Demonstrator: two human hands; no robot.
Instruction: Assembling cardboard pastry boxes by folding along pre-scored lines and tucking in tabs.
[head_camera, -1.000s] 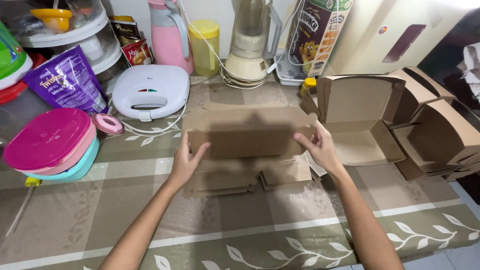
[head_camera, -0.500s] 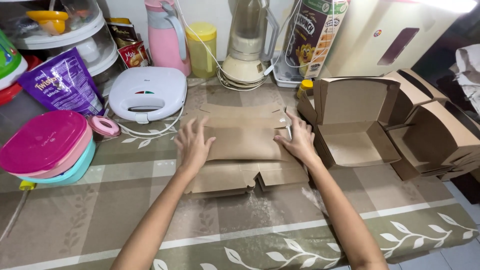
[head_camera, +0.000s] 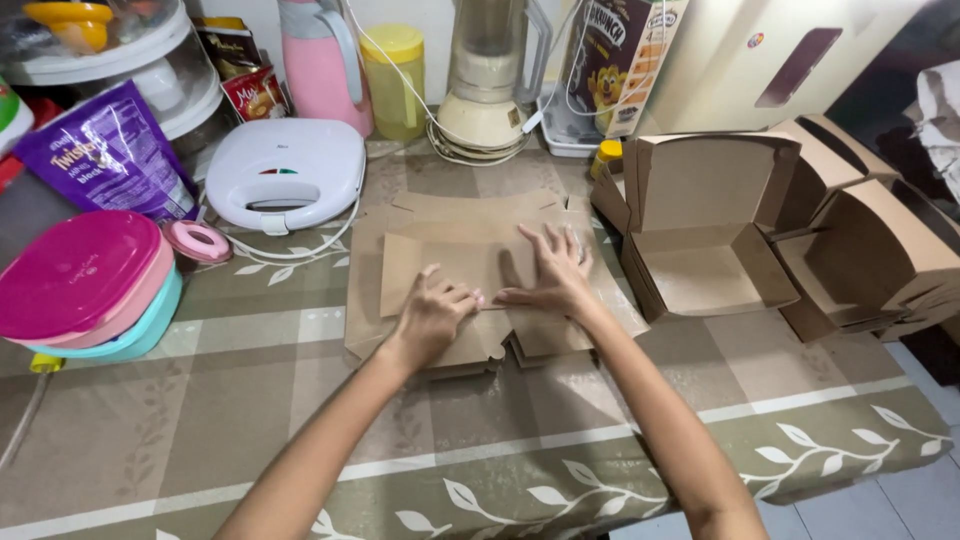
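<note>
Both hands press on a flat cardboard box blank (head_camera: 455, 262), which lies at centre of the table (head_camera: 250, 420) on top of a few more blanks. Left hand (head_camera: 432, 312) is curled, fingers pressed together, knuckles pushing on the folded panel. Right hand (head_camera: 553, 275) is spread flat, fingers apart, palm down just beside the left; they nearly touch at the fingertips.

Around the blank, w/ clock directions from it:
- 3 o'clock: an assembled brown takeaway box (head_camera: 700, 235), lid standing up, very near the blank's right edge. It crowds the right side.
- Further at 3: more folded boxes (head_camera: 880, 260), stacked close.
- 10 o'clock: white sandwich maker (head_camera: 287, 172); its white cord (head_camera: 290, 250) lies just beside the blank's left edge.
- 9 o'clock: pink tape roll (head_camera: 197, 241), then pink & teal lidded containers (head_camera: 85, 285).
- 12 o'clock: blender (head_camera: 487, 75), yellow jar (head_camera: 394, 65), pink jug (head_camera: 322, 60), cereal box (head_camera: 612, 60).
- 10–11, far: purple snack bag (head_camera: 105, 150).
</note>
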